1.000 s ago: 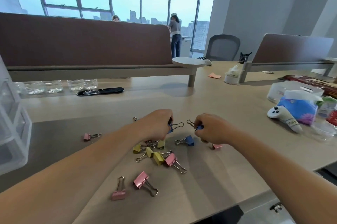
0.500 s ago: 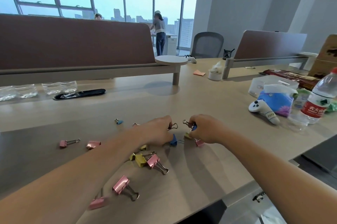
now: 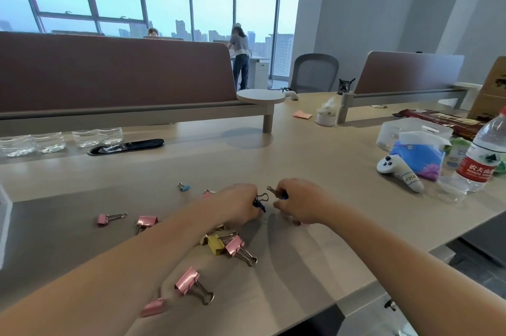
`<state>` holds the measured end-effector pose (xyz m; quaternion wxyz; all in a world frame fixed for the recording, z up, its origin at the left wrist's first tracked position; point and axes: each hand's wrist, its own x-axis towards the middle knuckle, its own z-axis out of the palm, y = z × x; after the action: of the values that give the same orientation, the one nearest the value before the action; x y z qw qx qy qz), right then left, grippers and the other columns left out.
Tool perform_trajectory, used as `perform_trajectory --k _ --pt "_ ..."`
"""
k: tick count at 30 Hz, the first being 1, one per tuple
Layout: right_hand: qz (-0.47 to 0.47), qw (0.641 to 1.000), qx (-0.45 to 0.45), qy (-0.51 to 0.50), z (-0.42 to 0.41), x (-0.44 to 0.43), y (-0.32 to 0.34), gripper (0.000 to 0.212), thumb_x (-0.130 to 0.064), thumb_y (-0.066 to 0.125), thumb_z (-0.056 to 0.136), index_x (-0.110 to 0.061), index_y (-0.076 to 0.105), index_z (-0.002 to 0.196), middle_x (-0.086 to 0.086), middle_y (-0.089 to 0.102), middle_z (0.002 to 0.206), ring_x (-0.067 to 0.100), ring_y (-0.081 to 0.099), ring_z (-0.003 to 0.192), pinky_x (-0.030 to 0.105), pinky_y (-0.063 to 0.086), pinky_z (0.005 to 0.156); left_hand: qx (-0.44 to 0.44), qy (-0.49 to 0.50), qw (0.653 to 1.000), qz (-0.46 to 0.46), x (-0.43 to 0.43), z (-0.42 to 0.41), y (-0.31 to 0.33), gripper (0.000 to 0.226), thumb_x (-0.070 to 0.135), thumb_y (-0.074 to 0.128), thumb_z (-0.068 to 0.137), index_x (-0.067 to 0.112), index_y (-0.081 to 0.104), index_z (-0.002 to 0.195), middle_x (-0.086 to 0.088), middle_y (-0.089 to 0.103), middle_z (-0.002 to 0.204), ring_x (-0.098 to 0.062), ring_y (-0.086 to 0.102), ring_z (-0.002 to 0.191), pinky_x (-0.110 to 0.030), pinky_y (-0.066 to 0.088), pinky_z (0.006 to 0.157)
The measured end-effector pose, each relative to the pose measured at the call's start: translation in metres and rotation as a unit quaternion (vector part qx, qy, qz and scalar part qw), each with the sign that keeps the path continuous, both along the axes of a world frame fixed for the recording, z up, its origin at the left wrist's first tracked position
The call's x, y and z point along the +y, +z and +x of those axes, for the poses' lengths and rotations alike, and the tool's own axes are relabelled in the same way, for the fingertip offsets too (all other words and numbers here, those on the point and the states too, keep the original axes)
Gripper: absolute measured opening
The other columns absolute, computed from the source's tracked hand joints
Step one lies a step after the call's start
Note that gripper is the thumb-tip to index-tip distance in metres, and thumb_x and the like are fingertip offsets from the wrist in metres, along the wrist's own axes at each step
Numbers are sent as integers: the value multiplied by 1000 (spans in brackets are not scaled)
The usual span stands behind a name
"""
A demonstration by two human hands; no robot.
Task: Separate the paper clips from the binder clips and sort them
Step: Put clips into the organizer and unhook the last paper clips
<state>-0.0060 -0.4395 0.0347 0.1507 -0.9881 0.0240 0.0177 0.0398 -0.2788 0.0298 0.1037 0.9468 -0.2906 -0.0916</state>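
Pinching blue binder clips [image 3: 258,202] bare-handed.

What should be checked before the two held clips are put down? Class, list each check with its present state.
1. Left hand grips a dark blue clip: ok.
2. Right hand grips a second blue clip: ok.
3. The two held clips are free of each other: cannot tell, as their wire loops sit close together.
4. Paper clips located: cannot tell; only binder clips show plainly.
5. Bare table beyond the hands for a pile: ok.
6. Remaining clips sorted: not ok; a yellow clip and a pink clip lie touching, and others are scattered.
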Motion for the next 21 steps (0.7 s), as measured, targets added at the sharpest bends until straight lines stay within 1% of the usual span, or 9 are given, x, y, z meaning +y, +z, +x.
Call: perform_trajectory --k 2,4,5,7,9,11,14,19,21 --pt "-1 1000 -4 7 2 7 5 26 -34 52 98 -12 60 110 9 63 112 28 62 93 37 50 82 3 5 1000 -26 11 -4 9 24 34 54 96 11 58 102 -7 60 100 -22 58 89 -35 46 76" --pt "16 1000 -4 14 2 20 14 28 -35 47 101 -11 61 106 8 63 111 27 59 97 35 46 82 2 14 999 -46 27 -8 20 23 36 52 98 14 56 95 -3 58 94 -18 55 82 -33 42 70" --pt "31 999 -6 19 2 28 20 29 -36 46 101 -12 60 102 7 64 108 26 59 95 36 46 81 1 23 998 -56 36 -10 24 22 36 51 98 16 54 93 -2 57 92 -17 53 80 -31 41 67" --pt "64 997 -13 33 1 50 32 30 -38 45 102 -12 60 97 5 65 100 21 58 85 34 45 73 2 43 995 -86 56 -17 36 22 35 50 100 14 55 99 -5 60 96 -17 55 80 -32 41 68" --pt "94 993 -23 61 -1 77 47 33 -35 44 103 -7 61 100 5 63 92 16 54 74 28 40 61 -3 64 992 -112 79 -25 51 24 34 50 100 11 57 105 -6 62 95 -19 57 80 -30 42 67" --pt "123 988 -26 93 -4 107 63 35 -30 43 104 1 61 104 5 60 85 13 51 66 23 37 54 -16 87 989 -122 104 -33 65 27 33 50 100 8 58 104 -4 61 88 -18 54 74 -28 39 61" --pt "184 974 -24 127 -6 155 88 33 -24 43 104 3 61 104 8 63 83 14 50 57 24 40 50 -44 130 983 -124 145 -41 88 30 34 50 98 7 61 94 -6 64 78 -19 56 67 -30 40 58" --pt "265 941 -24 209 -9 233 133 29 -23 46 101 2 62 99 9 64 82 18 51 61 24 40 49 -120 204 965 -110 223 -63 133 30 35 46 99 10 62 101 -4 62 86 -22 60 79 -27 45 63" --pt "298 923 -23 241 -8 267 150 27 -21 48 101 0 62 92 9 64 76 17 50 57 24 38 48 -136 232 955 -124 258 -74 152 33 38 49 97 7 62 99 -6 63 84 -21 59 72 -24 44 59"
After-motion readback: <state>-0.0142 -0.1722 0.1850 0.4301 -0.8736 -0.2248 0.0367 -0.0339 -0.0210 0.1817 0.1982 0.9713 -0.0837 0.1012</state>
